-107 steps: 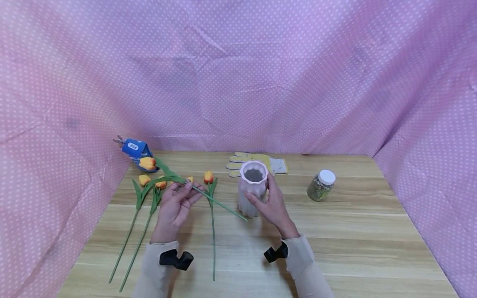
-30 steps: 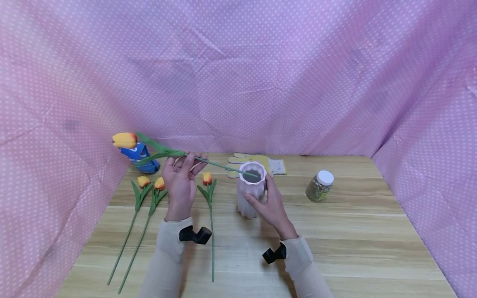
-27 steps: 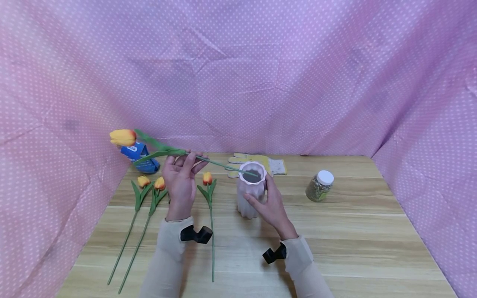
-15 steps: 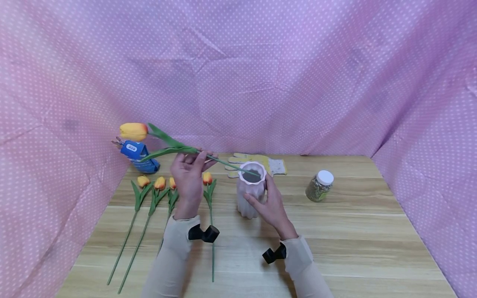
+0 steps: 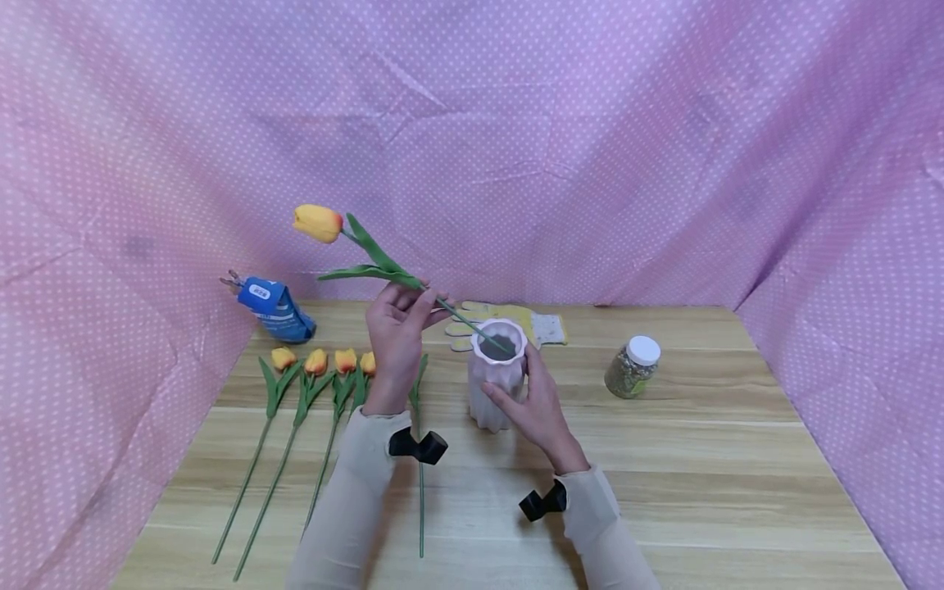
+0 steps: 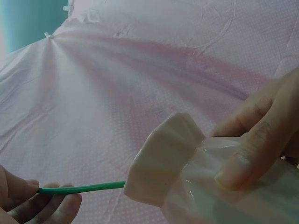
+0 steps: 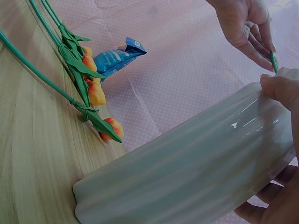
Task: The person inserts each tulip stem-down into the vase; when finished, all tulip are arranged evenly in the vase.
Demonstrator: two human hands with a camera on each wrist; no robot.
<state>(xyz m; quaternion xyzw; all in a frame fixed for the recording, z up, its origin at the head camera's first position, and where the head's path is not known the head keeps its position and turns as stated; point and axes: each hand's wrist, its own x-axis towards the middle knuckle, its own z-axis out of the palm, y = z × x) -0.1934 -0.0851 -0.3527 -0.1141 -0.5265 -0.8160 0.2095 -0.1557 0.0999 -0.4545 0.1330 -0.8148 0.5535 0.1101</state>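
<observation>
My left hand [image 5: 401, 332] pinches the stem of a yellow-orange artificial tulip [image 5: 319, 223] just below its leaves. The bloom tilts up to the left, and the stem's lower end goes down inside the mouth of a pale pink fluted vase [image 5: 487, 393]. How deep the end reaches is hidden by the vase wall. My right hand [image 5: 538, 410] grips the vase from its right side, thumb in front, and the vase stands upright on the table. In the left wrist view the green stem [image 6: 93, 187] runs from my fingertips to the scalloped rim.
Several more tulips [image 5: 315, 363] lie on the wooden table [image 5: 701, 492] at the left, some partly behind my left arm. A blue packet [image 5: 276, 307] stands back left. A yellow-white glove [image 5: 546, 326] lies behind the vase, and a white-lidded jar [image 5: 633, 369] stands at right.
My left hand has picked the tulip up from over the table, brought its stem end into the vase, then moved right and up, tilting the stem steeper. My right hand keeps its hold.
</observation>
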